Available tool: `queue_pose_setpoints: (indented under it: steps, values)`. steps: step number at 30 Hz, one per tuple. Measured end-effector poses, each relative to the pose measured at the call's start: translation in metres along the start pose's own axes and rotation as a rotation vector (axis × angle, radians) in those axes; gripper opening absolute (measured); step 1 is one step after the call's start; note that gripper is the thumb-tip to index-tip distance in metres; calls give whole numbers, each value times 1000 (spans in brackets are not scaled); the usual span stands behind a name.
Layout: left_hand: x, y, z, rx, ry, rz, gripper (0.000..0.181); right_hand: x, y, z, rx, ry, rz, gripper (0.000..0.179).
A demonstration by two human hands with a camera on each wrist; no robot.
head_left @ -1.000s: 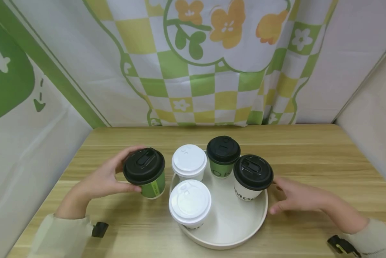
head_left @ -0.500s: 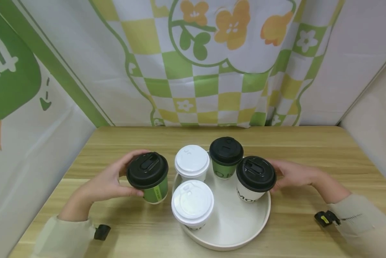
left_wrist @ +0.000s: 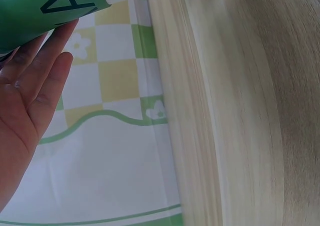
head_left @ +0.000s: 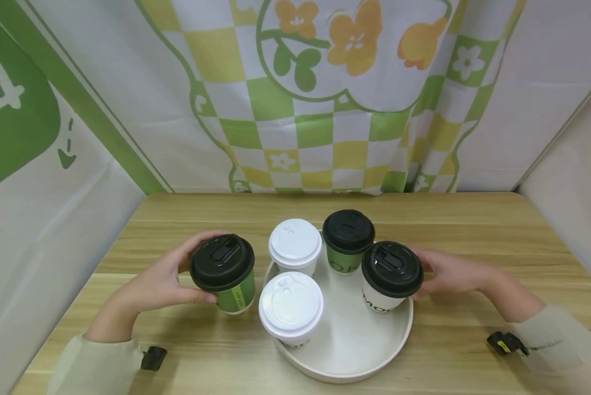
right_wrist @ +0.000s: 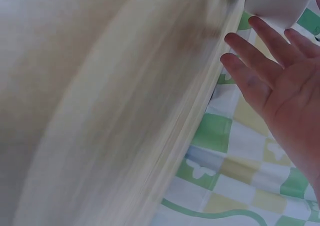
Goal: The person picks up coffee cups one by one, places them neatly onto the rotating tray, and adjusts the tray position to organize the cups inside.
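Observation:
My left hand (head_left: 164, 282) grips a green paper cup (head_left: 236, 296) with a black lid, left of the round tray (head_left: 344, 376). In the left wrist view this green cup (left_wrist: 45, 8) shows its base apart from the tabletop, with fingers curving along its side. At the tray's right side, my right hand (head_left: 455, 271) holds a white paper cup (head_left: 381, 302) with a black lid, thumb on the near side. The right wrist view shows that hand's fingers (right_wrist: 250, 80) spread by the white cup (right_wrist: 277, 5); their contact is partly hidden.
Two white-lidded cups (head_left: 295, 244) stand at the tray's left side, one behind the other. A green cup (head_left: 348, 238) with a black lid stands at its back. Patterned cloth (head_left: 320, 109) hangs behind the wooden table (head_left: 483, 230).
My right hand has moved forward and left onto the black-lidded white cup. My left hand keeps its grip on the green cup, which sits slightly nearer to me.

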State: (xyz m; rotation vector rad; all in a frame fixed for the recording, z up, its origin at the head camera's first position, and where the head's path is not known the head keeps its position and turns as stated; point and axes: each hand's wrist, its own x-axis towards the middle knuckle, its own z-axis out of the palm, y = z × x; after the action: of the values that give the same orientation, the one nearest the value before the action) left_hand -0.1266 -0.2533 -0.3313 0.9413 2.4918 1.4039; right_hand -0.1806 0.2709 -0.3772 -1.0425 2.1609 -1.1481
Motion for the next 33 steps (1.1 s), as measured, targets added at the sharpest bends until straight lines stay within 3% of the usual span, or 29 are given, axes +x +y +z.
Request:
queue_pose_setpoints:
  steps: [16, 33]
  values:
    - [0, 1, 1, 29, 2, 0, 100, -19, -12, 22, -182, 140, 70, 89]
    - [3, 0, 2, 33, 1, 11, 99, -26, -28, 37, -268, 234, 71, 90]
